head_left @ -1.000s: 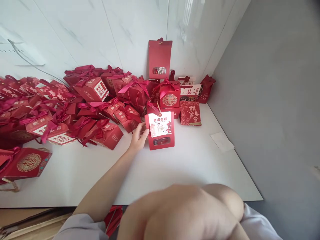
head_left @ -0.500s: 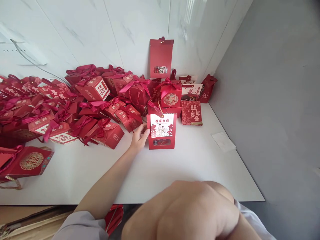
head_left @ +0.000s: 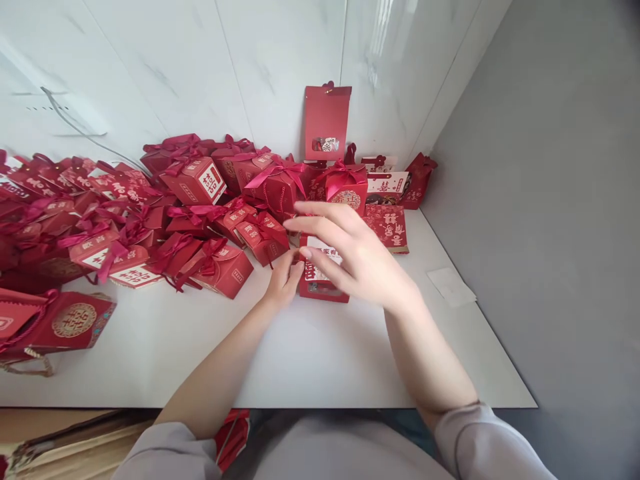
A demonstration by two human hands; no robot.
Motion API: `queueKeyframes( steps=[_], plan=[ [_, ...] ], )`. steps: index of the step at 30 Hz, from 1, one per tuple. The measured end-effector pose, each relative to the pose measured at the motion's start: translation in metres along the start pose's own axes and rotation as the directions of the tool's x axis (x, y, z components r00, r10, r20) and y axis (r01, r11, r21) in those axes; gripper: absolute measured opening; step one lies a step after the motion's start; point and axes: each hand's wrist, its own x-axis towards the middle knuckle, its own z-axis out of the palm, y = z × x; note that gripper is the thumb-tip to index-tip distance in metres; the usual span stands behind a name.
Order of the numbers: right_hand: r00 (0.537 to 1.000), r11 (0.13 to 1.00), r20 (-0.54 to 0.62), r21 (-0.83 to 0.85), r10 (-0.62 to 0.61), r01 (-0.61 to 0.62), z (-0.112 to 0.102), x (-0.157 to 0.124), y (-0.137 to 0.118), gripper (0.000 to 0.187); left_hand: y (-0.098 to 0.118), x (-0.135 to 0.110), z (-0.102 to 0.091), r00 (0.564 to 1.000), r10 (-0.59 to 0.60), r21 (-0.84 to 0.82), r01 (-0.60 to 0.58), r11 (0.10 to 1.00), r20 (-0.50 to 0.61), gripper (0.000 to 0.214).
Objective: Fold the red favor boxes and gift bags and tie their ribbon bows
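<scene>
A red paper gift box (head_left: 311, 292) with a white printed front and a small clear window stands upright on the white table (head_left: 320, 360). At its left edge is my left hand (head_left: 284, 280), with thumb and fingers closed on the side of the box. My right hand (head_left: 350, 250) hovers in front of the box with its fingers spread and nothing in them. It hides the upper and right part of the printed front. Right behind the box stands a red box with a ribbon bow and a round gold emblem (head_left: 346, 195).
Many red gift boxes with ribbons (head_left: 220, 270) are heaped on the left and along the tiled wall (head_left: 270, 73). A tall red box (head_left: 326, 117) rises at the back. A patterned red packet (head_left: 393, 230) and a white paper (head_left: 451, 287) lie toward the grey side wall (head_left: 560, 200).
My right hand has moved from close below the camera, forward to the gift box, its fingers now spread. My left hand has stayed at the box's left edge. The view has shifted slightly.
</scene>
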Motion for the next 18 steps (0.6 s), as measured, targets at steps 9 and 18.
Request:
queueKeyframes(
  steps=[9,18],
  plan=[
    [0.918,0.937,0.190,-0.040,0.349,-0.348,-0.019,-0.011,0.057,0.008,0.000,0.000,-0.004,0.997,-0.007,0.019,0.006,1.000,0.071,0.035],
    [0.807,0.831,0.299,0.073,0.509,-0.551,-0.032,-0.020,0.068,0.008,-0.004,0.000,-0.005,0.995,-0.054,-0.044,0.057,0.997,0.079,0.043]
  ],
)
